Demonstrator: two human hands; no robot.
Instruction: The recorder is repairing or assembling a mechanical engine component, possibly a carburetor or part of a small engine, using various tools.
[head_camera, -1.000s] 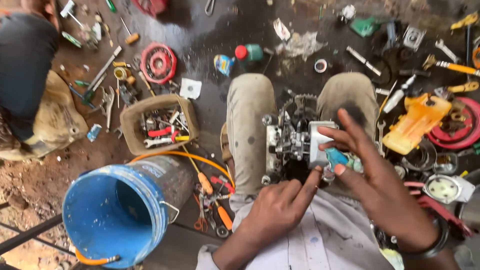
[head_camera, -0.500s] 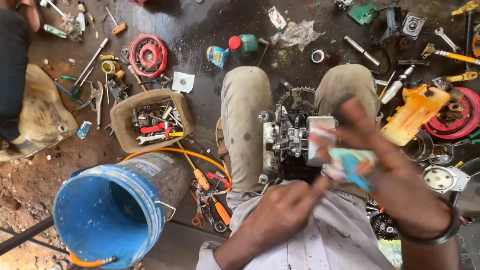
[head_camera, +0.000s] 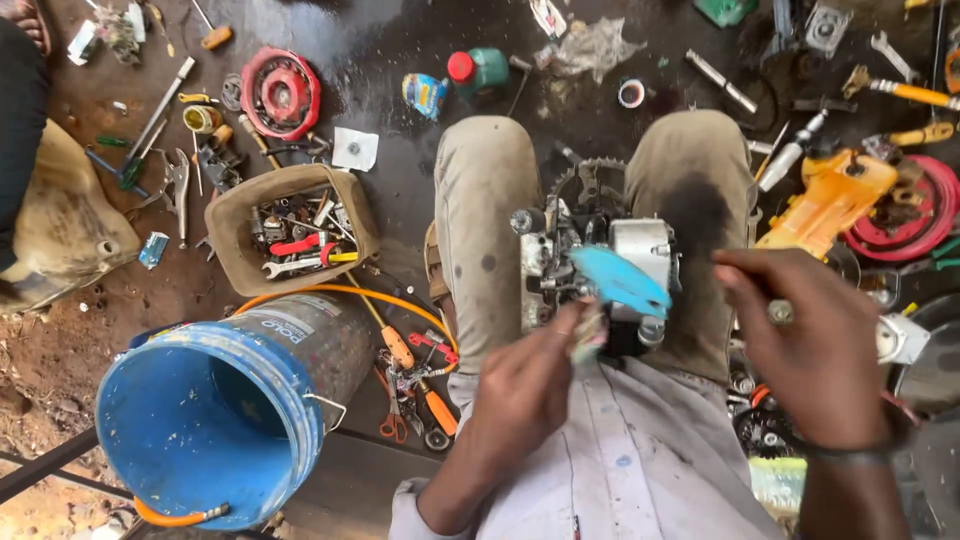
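A small grey engine (head_camera: 590, 250) rests between my knees on my lap. My left hand (head_camera: 525, 400) is closed on a light blue flat tube or sachet (head_camera: 622, 282), which it holds up over the engine's middle. My right hand (head_camera: 815, 350) is off to the right of the engine, above my right thigh. Its fingertips pinch a small grey round piece (head_camera: 780, 312). Both hands are just clear of the engine's metal.
A blue bucket (head_camera: 210, 430) lies on its side at the lower left, next to a tan box of hand tools (head_camera: 232, 240). Screwdrivers and pliers (head_camera: 410, 385), a red pulley cover (head_camera: 282, 92), a yellow housing (head_camera: 830, 200) and a green bottle (head_camera: 485, 68) litter the dark floor. Another person (head_camera: 20, 110) is at the left edge.
The blue tube passed from my right hand to my left. My right hand pulled off the engine to the right, pinching the small piece.
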